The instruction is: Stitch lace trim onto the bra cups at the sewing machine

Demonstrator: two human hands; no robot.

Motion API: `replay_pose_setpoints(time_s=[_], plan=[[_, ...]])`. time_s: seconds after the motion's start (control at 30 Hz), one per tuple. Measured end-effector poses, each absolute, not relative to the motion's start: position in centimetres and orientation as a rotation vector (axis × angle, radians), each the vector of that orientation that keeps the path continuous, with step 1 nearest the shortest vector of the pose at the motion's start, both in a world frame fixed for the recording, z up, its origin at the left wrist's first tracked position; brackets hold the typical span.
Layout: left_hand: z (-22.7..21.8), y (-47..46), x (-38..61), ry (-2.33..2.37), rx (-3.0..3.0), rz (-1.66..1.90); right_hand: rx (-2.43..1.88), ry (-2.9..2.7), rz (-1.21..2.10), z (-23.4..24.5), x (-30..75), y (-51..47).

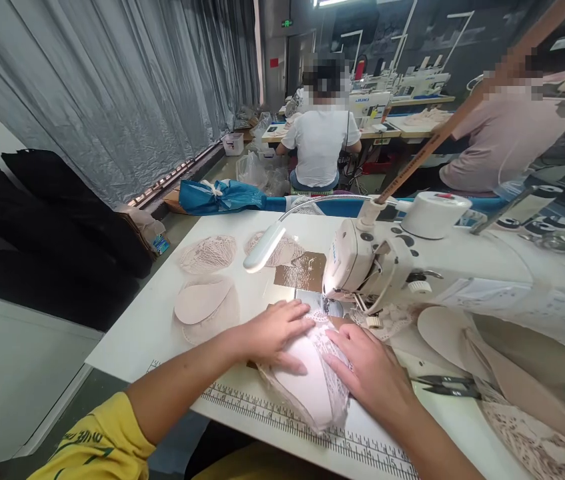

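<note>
A pale pink padded cup with white lace (pixel 307 380) lies on the white sewing table (pixel 142 327) just in front of the sewing machine (pixel 387 267). My left hand (pixel 277 333) rests flat on its left side, fingers spread and pointing toward the needle. Flat on the lace at the right lies my right hand (pixel 367 370), its fingers stretched toward the presser foot. Both hands press the piece down; neither grips it.
Stacks of pink cups (pixel 205 303) and lace pieces (pixel 208 253) lie at the table's left. A lamp (pixel 265 248) hangs over the work. Thread snips (pixel 445 385) and more fabric (pixel 527 400) lie at the right. Two people sit at machines behind.
</note>
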State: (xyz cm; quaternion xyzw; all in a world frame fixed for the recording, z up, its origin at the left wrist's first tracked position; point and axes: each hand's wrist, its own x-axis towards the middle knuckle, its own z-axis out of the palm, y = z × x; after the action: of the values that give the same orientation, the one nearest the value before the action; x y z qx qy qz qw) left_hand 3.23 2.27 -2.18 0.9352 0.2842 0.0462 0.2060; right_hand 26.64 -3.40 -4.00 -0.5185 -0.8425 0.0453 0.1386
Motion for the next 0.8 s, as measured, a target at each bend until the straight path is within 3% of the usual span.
replay_pose_setpoints(time_s=[0.13,0.3,0.47,0.6,0.8], plan=[[-0.4,3.4,1.8,0.847,2.527,0.047,-1.499,-2.425,0.127,-3.9,26.2,-3.7],[2.3,0.7,4.5,0.956,2.497,0.375,-1.498,-2.396,0.142,-4.0,26.0,-3.7],[0.1,-1.4,7.0,0.989,2.578,0.322,-1.329,-2.319,0.143,-3.8,26.2,-4.0],[-2.2,-1.4,6.4,0.994,2.623,0.317,-1.075,-2.449,0.39,-3.0,25.8,-4.5],[-2.5,-0.3,3.1,0.879,2.53,0.109,-1.247,-2.542,0.656,-2.2,25.1,-4.7]])
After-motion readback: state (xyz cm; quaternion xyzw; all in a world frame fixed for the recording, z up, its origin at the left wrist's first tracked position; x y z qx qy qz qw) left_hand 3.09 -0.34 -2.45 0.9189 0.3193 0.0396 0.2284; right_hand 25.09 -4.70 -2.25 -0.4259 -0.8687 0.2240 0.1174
